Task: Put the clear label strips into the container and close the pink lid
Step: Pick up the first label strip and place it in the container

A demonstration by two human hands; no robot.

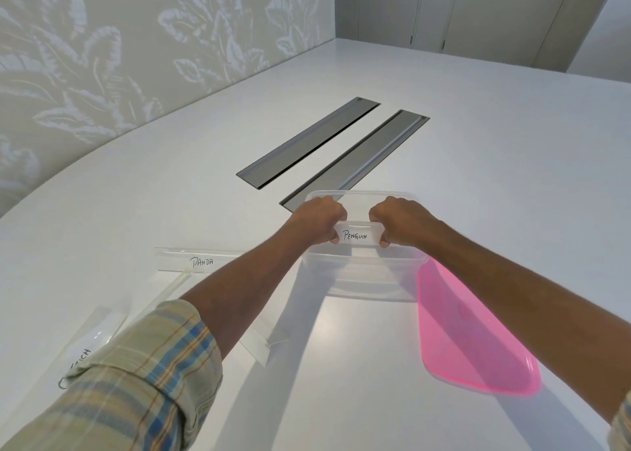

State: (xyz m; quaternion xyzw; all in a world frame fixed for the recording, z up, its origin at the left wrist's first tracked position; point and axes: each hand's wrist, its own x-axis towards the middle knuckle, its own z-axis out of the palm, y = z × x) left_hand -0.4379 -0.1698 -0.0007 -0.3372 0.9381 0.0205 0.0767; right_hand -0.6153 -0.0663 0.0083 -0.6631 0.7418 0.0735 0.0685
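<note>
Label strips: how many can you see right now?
3, possibly more under the left arm. PENGUIN strip held by both hands over the container; PANDA strip on the table; third strip near the left sleeve.

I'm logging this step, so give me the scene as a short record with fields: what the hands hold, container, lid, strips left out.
left hand: grips one end of the PENGUIN strip
right hand: grips the other end
container: clear, open, strip held over it
pink lid: off, flat on the table, right of the container
strips left out: PANDA strip and at least two more, left of the container
</note>
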